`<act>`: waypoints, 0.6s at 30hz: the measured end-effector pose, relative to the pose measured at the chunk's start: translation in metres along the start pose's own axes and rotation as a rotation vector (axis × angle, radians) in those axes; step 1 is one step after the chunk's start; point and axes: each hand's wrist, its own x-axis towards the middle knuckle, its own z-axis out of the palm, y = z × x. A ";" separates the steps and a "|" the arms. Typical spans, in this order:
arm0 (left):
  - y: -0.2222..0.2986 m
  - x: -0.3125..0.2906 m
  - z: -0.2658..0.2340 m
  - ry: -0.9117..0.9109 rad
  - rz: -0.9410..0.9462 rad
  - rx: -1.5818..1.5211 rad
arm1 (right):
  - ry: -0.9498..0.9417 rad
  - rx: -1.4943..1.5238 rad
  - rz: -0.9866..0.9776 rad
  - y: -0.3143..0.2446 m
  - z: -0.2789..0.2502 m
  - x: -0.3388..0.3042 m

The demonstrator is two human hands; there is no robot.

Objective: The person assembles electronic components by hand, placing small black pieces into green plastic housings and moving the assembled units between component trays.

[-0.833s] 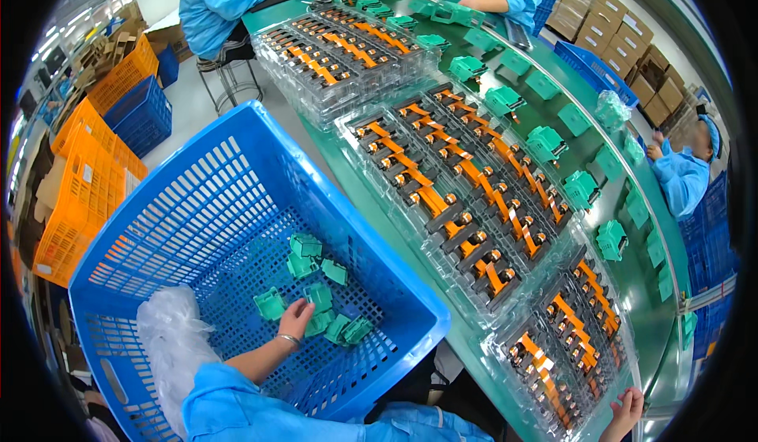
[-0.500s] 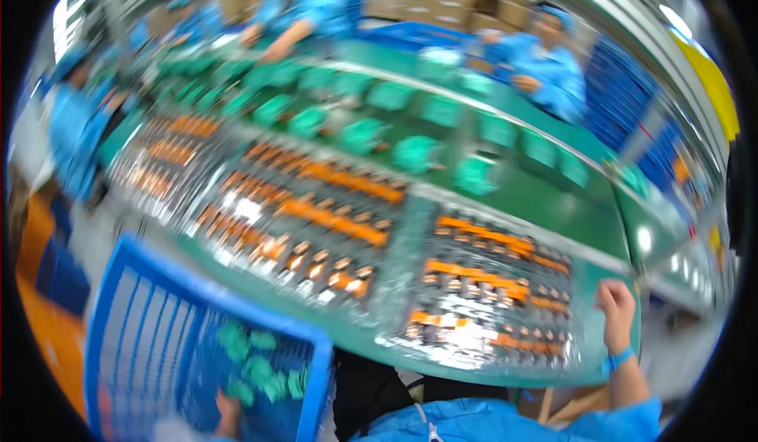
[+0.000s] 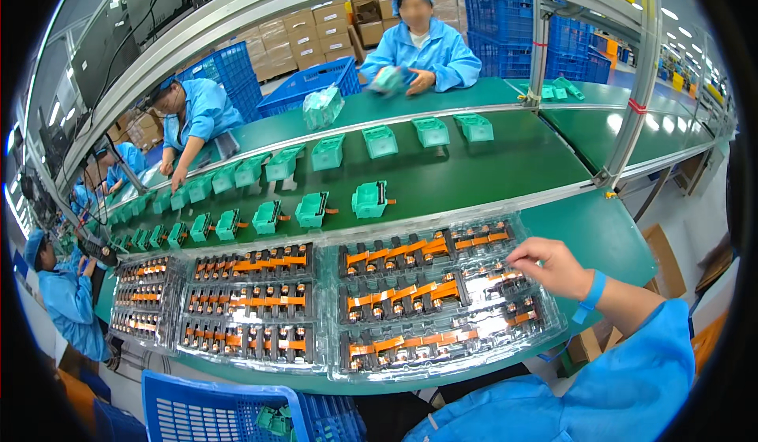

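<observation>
My right hand (image 3: 553,267) rests on the right end of a clear plastic tray (image 3: 442,304) filled with rows of small copper and orange parts; its fingers are bent over the tray's parts and nothing shows in its grip. A blue band sits on that wrist. My left hand is out of view. Two more such trays (image 3: 251,306) (image 3: 142,303) lie to the left along the green bench edge. Green plastic housings (image 3: 369,200) ride in rows on the conveyor belt (image 3: 474,175) beyond.
A blue mesh crate (image 3: 221,412) with a few green pieces stands below the bench at lower left. Other people in blue coats work across the belt and at far left. A metal post (image 3: 632,95) rises at right. Cardboard boxes and blue crates are stacked behind.
The view swung up from the blue crate to the bench and belt. My left hand, earlier down in the crate among green pieces, has left view. My right hand stays at the right tray.
</observation>
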 end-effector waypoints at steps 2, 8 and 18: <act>0.015 -0.008 -0.038 0.125 -0.033 -0.002 | -0.130 -0.137 -0.220 -0.007 0.009 0.012; 0.176 0.020 -0.096 -0.111 -0.159 -0.878 | -0.360 -0.395 -0.708 0.000 0.037 0.048; 0.418 -0.091 -0.043 -1.388 -0.506 -1.473 | -0.277 -0.278 -0.906 0.020 0.043 0.055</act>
